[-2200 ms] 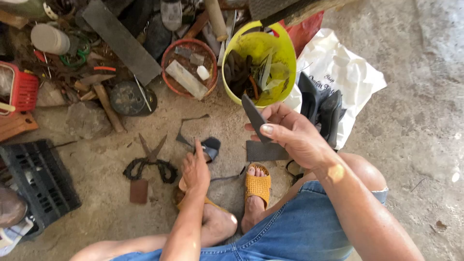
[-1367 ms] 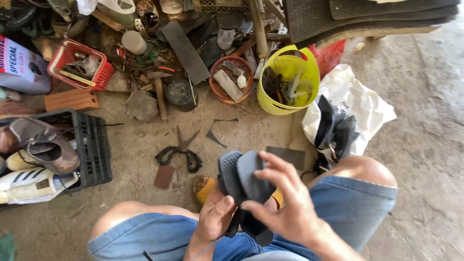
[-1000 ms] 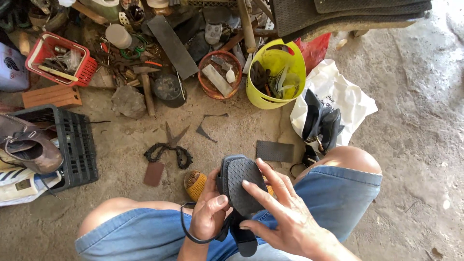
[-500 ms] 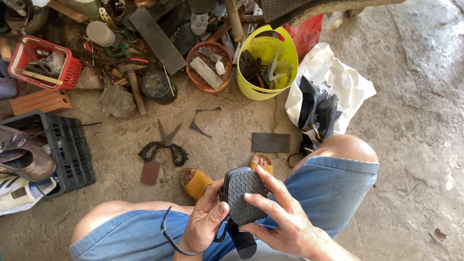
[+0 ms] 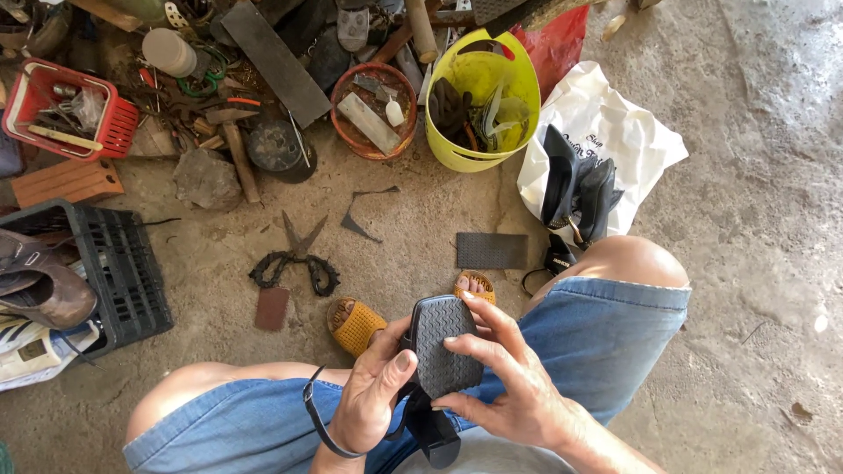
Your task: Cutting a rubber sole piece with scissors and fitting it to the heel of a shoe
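Dusty concrete floor below; left hand [image 5: 373, 399] and right hand [image 5: 509, 386] both gripping black ribbed-sole sandal [image 5: 443, 347].

The black shoe [image 5: 443, 351] shows only its ridged sole; its upper is hidden behind it and both hands. The left hand [image 5: 373, 399] is cut off at the wrist by the bottom edge. What fills the yellow bucket [image 5: 518, 83] is too tangled to tell
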